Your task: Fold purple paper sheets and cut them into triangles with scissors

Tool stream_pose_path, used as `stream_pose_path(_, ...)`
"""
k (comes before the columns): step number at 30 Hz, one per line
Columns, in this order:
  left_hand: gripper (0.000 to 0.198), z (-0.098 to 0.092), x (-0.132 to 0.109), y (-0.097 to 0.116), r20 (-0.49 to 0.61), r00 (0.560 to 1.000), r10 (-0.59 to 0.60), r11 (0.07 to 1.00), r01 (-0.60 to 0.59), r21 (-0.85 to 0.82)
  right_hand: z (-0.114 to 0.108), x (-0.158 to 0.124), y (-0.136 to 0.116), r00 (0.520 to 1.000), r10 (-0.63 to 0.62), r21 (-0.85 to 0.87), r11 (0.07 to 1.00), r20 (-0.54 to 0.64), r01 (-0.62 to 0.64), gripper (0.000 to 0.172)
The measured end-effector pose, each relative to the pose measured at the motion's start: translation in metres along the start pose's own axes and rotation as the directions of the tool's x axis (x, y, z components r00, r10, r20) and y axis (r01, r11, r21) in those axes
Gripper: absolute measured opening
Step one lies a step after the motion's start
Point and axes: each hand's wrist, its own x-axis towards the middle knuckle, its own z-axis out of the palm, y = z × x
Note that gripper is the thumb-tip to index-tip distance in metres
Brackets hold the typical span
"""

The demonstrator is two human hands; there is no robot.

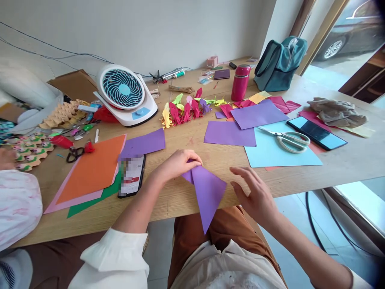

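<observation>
A folded sheet of purple paper (209, 190) hangs partly over the table's front edge, one pointed corner toward my lap. My left hand (183, 163) pinches its top end against the tabletop, thumb and fingers pressed together. Just right of the paper, my right hand (252, 192) hovers with its fingers apart, holding nothing. Beyond my hands lie flat purple sheets (230, 133), and a pair of white-handled scissors (290, 140) rests on a light blue sheet (282, 157).
A white fan (126, 94), folded paper pieces (186, 112), a pink bottle (240, 83) and a teal bag (279, 64) stand farther back. Phones (131, 176) lie on both sides. Orange paper (93, 168) is at left, near another person's sleeve (19, 204).
</observation>
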Motion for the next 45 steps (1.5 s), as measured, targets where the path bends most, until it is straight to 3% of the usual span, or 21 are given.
stream_pose_path(3, 0.021, 0.026, 0.009, 0.000, -0.162, 0.982, 0.100, 0.985, -0.074, 0.156, 0.005, -0.002, 0.005, 0.960, -0.171, -0.132, 0.970, 0.223, 0.204, 0.029)
stream_pose_path(6, 0.028, 0.057, -0.010, 0.009, -0.327, 0.931, 0.163, 0.961, -0.074, 0.267, 0.012, -0.003, 0.007, 0.935, -0.214, -0.196, 0.941, 0.283, 0.275, 0.027)
stream_pose_path(9, 0.031, 0.084, -0.039, 0.020, -0.280, 0.918, 0.280, 0.912, -0.165, 0.375, 0.013, -0.005, 0.010, 0.917, -0.260, -0.239, 0.911, 0.303, 0.337, 0.030)
stream_pose_path(12, 0.041, 0.100, -0.053, 0.026, -0.148, 0.947, 0.286, 0.877, -0.196, 0.438, 0.010, -0.006, 0.011, 0.894, -0.302, -0.263, 0.880, 0.330, 0.395, 0.032)
stream_pose_path(17, 0.048, 0.097, -0.041, 0.023, -0.065, 0.980, 0.189, 0.882, -0.140, 0.451, 0.006, -0.003, 0.010, 0.898, -0.323, -0.269, 0.875, 0.299, 0.404, 0.030)
stream_pose_path(25, 0.058, 0.091, -0.030, 0.009, -0.079, 0.984, 0.158, 0.854, -0.095, 0.512, 0.006, -0.009, 0.016, 0.885, -0.320, -0.303, 0.853, 0.340, 0.425, 0.032)
stream_pose_path(29, 0.067, 0.088, -0.027, -0.001, -0.098, 0.992, 0.073, 0.840, -0.008, 0.543, 0.007, -0.010, 0.017, 0.898, -0.293, -0.303, 0.868, 0.328, 0.394, 0.033)
stream_pose_path(36, 0.063, 0.081, -0.023, -0.005, -0.112, 0.993, -0.034, 0.840, 0.090, 0.535, 0.002, -0.004, 0.012, 0.892, -0.286, -0.309, 0.863, 0.351, 0.399, 0.030)
stream_pose_path(39, 0.064, 0.082, -0.024, -0.003, -0.121, 0.991, -0.050, 0.858, 0.104, 0.503, 0.003, 0.013, 0.011, 0.854, -0.278, -0.303, 0.849, 0.439, 0.432, 0.027)
stream_pose_path(45, 0.061, 0.083, -0.025, -0.002, -0.121, 0.989, -0.081, 0.881, 0.127, 0.455, 0.016, 0.065, 0.020, 0.702, -0.356, -0.199, 0.792, 0.617, 0.576, 0.036)
